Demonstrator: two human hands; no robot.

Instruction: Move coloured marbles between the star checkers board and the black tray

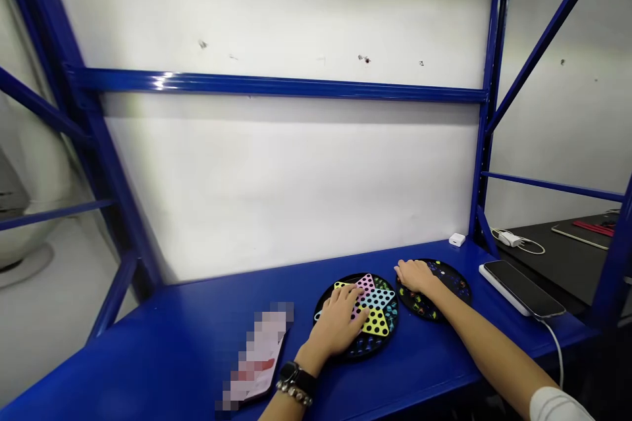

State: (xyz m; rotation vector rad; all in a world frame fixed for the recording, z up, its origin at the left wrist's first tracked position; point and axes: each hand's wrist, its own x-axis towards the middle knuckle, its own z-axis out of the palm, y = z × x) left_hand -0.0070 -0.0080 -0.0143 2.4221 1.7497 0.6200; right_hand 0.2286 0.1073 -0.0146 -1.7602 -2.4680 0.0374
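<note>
At a blue bench [187,348] set against a white wall, you lean over a round star board [379,322] near the middle. A black tray [453,281] of small coloured pieces [421,306] sits just beside it on the right. Your left hand [340,321] lies flat and slack on the board's near-left half, fingers spread over the holes, gripping nothing. Your right hand [415,275] covers the tray's far-left rim with fingers curled down; whether it pinches a piece cannot be told from here. A phone [523,287] lies on a white pack at the bench's right end, a white plug [457,239] sits far back by the wall, and a watch [297,376] circles your left wrist. For the work in hand, the sound course looks to be this: press the board down evenly so it cannot slide, lift one piece at a time with your fingertips, and hold your left fingers clear of the holes you mean to use.
</note>
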